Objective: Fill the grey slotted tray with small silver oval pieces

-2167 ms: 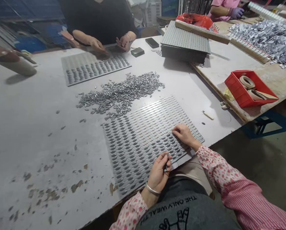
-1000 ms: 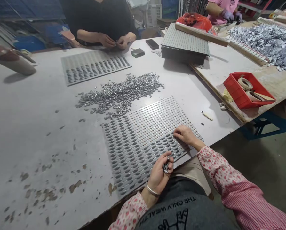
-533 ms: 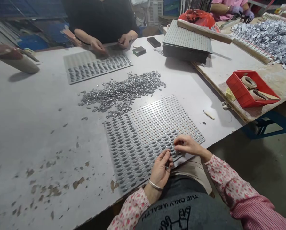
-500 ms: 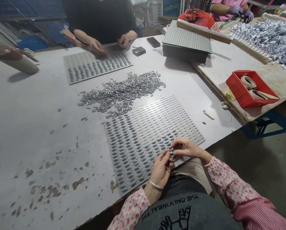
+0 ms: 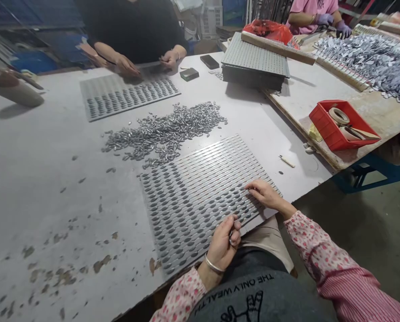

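Observation:
A flat grooved board (image 5: 220,165) lies at the table's near edge. Rows of small dark-grey pointed-oval pieces (image 5: 173,223) cover its left side and a band along its near side. My right hand (image 5: 265,193) is over the board's right part, fingertips pinched down at the end of a row of ovals; whatever is between them is hidden. At the near edge, my left hand (image 5: 225,241) is curled with thumb and fingers together, and I cannot make out what it holds. A loose pile of the same ovals (image 5: 169,129) lies just beyond the board.
Across the table a co-worker's hands (image 5: 128,67) are at a similar board (image 5: 129,96). A stack of boards (image 5: 253,67), a phone (image 5: 209,61) and a small box (image 5: 189,74) stand farther back. To the right are a light-handled tool (image 5: 287,162) and a red bin (image 5: 341,125) with tape rolls.
My right hand has moved away from my left fingertips, forward onto the board's rows. My left hand stays curled at the near edge. The whole view has shifted slightly.

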The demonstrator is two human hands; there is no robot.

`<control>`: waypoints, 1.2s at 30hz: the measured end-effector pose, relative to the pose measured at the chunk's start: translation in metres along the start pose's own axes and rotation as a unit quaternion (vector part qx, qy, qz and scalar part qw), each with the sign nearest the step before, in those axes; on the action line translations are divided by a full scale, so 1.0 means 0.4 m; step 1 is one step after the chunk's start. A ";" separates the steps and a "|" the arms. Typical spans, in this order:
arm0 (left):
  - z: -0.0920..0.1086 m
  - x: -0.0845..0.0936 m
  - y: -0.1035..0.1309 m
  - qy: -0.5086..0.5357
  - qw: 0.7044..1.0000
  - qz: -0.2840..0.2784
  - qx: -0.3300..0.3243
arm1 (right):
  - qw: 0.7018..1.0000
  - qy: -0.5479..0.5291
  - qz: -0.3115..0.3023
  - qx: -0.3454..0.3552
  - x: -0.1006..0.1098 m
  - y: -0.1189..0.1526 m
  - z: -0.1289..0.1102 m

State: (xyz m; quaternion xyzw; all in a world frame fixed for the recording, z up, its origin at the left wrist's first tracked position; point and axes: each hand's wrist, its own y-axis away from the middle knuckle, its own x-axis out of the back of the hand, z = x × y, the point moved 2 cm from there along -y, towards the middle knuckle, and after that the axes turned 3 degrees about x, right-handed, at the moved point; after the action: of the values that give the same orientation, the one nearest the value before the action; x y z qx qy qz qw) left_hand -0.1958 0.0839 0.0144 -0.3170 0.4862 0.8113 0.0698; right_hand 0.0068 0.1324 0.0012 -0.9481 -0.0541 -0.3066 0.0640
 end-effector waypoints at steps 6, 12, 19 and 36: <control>-0.007 0.006 -0.002 0.018 0.999 -0.045 0.007 | 0.990 0.105 -0.058 0.069 -0.018 -0.021 0.008; -0.005 0.008 0.000 0.001 1.000 -0.014 -0.014 | 0.990 0.106 -0.067 0.071 -0.032 -0.029 0.014; -0.005 0.002 -0.001 -0.014 1.000 -0.010 -0.014 | 0.988 0.141 -0.012 0.062 -0.036 -0.030 0.002; 0.000 -0.011 0.003 0.006 0.999 -0.044 -0.023 | 0.994 -0.095 -0.008 -0.043 -0.031 0.041 -0.054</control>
State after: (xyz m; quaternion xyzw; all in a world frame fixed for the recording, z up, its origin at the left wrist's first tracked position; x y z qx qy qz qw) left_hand -0.1930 0.0841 0.0178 -0.3445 0.4532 0.8166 0.0950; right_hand -0.0132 0.1122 0.0099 -0.9745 -0.0541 -0.2173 0.0152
